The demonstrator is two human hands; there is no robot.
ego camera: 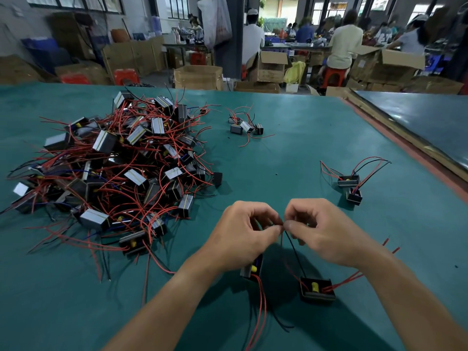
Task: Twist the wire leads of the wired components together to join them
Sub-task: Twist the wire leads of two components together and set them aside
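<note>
I am pinching the wire leads (291,245) between the fingertips of my left hand (243,231) and right hand (326,231), above the tabletop (278,160). One component (252,269) is showing below my left hand, and the other component (317,290) is lying just beside it. A tangled pile (114,168) is sitting well to the left.

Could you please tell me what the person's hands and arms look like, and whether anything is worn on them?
Both are bare. The left hand and right hand wear no gloves, and no ring shows on the fingers in view. The left forearm and right forearm carry no sleeve, watch or band as far as the frame shows them.
</note>
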